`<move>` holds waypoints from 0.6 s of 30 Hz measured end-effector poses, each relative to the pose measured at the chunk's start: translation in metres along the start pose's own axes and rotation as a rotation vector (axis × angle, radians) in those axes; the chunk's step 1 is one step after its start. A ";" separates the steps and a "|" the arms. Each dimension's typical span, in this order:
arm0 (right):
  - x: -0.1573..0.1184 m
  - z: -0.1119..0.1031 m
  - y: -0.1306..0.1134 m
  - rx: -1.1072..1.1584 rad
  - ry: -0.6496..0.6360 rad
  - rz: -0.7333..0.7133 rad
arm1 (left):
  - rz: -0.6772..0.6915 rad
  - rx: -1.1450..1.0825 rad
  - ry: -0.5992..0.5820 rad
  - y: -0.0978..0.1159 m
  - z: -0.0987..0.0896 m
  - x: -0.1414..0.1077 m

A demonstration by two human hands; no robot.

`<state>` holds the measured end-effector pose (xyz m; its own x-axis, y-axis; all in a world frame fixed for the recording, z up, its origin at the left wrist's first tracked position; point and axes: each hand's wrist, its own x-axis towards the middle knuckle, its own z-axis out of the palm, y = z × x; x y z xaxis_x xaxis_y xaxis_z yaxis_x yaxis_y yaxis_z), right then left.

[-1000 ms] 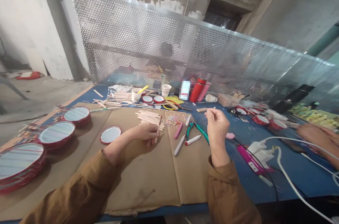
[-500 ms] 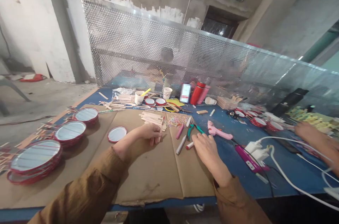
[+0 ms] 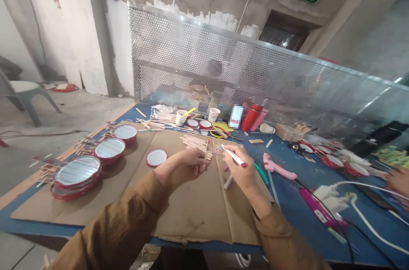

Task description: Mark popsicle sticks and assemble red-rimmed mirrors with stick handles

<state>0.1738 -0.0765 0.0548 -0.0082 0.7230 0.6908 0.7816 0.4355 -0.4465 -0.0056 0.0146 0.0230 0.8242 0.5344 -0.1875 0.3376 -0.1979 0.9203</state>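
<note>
My left hand (image 3: 191,160) is closed on a flat wooden craft stick (image 3: 207,146), held upright with its top above the fingers. A white marker (image 3: 235,156) with a red end is gripped in my right hand (image 3: 243,174), its other end pointing left towards the stick but apart from it. Behind my left hand lies a pile of craft sticks (image 3: 191,141) on the brown cardboard (image 3: 198,214). Small coloured rubber bands (image 3: 218,149) are partly hidden behind my right hand. Under that hand lies a grey-white pen (image 3: 228,182).
Red-rimmed round pieces (image 3: 77,171) with sticks stand at left; a single round piece (image 3: 156,157) lies nearer. To the right are a pink glue gun (image 3: 278,168), teal-handled pliers (image 3: 261,173) and a purple power strip (image 3: 315,208) with cables. Another person's hand (image 3: 399,180) is far right.
My right hand has picked up the marker from the cardboard and raised it towards my left hand. My left hand keeps the stick. The view has turned slightly left.
</note>
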 end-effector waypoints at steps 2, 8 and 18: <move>-0.003 0.020 -0.004 0.149 0.055 0.011 | -0.024 -0.002 -0.001 0.001 0.000 0.001; -0.019 0.043 -0.004 0.205 0.018 0.155 | -0.020 -0.012 -0.003 0.001 0.001 0.003; -0.014 0.040 -0.006 0.172 -0.021 0.248 | -0.039 0.029 0.000 -0.004 0.003 0.010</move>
<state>0.1448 -0.0680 0.0252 0.1557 0.8287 0.5376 0.6439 0.3276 -0.6914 0.0026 0.0181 0.0167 0.8102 0.5418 -0.2236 0.3828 -0.2002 0.9019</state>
